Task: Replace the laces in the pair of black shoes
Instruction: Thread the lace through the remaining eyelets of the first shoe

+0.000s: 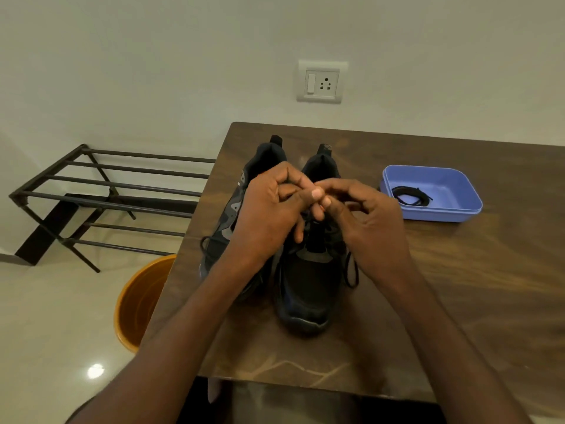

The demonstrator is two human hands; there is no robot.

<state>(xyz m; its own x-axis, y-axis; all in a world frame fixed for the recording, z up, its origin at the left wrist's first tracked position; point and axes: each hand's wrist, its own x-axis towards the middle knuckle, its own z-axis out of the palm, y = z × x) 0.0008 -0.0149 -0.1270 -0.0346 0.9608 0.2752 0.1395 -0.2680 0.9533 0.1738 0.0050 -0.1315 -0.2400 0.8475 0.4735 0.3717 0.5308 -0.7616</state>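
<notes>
- Two black shoes stand side by side on the brown wooden desk (pixel 458 286), toes toward the person and heels toward the wall.
- The right shoe (pixel 308 289) is the nearer of the two to the desk's front edge; its toe cap and mesh upper are in plain sight, and a loop of its black lace (pixel 352 272) hangs down its right side onto the desk.
- The left shoe (pixel 229 215) shows grey panels along its side; a loose loop of lace (pixel 205 244) droops off its outer side near the desk's left edge.
- The left hand (pixel 269 209) hovers over the gap between the shoes, fingers curled, thumb pressed forward to meet the other hand.
- The right hand (pixel 367 215) sits over the upper part of the right shoe, fingers bent inward and fingertips touching those of the left hand.
- Both hands seem to pinch something at the point where they meet above the right shoe's tongue; the thing itself is hidden by the fingers, so what they grip cannot be told for certain.
- A blue plastic tray (pixel 452 209) lies on the desk to the right of the shoes, well apart from them.
- Inside the tray, at its left end, lies a coiled black spare lace (pixel 409 195).
- Left of the desk, on the pale floor, stands an orange bucket (pixel 137 304), partly tucked under the desk's edge.
- Beyond it a dark metal rack (pixel 116 194) stands against the wall.
- A white socket plate (pixel 322 82) is set in the wall above the desk.
</notes>
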